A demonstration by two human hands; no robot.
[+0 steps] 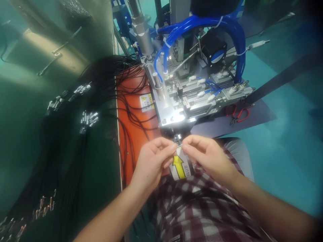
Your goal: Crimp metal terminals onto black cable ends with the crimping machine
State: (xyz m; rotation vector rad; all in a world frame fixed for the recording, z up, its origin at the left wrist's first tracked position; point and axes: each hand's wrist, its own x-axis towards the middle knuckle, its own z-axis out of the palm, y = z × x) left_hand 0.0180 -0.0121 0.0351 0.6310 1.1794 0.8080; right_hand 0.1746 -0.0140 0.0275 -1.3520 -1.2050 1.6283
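Observation:
Both hands meet in front of the machine [174,117], just above a white label with a yellow arrow [178,167]. My left hand [157,156] is closed in a pinch, thumb against forefinger. A short distance to its right, my right hand [204,151] pinches in the same way. Between the two sets of fingertips shows a tiny thin light-coloured piece [180,146], too small to name. Right behind the fingertips is a small metal part [177,137] at the machine's front edge.
Black cables [101,77] with shiny metal ends lie at the left and run over the orange surface [136,126]. Blue hoses [199,22] arch above the machine. Red-handled pliers [237,116] lie to its right. Bare copper-coloured ends [44,205] show lower left.

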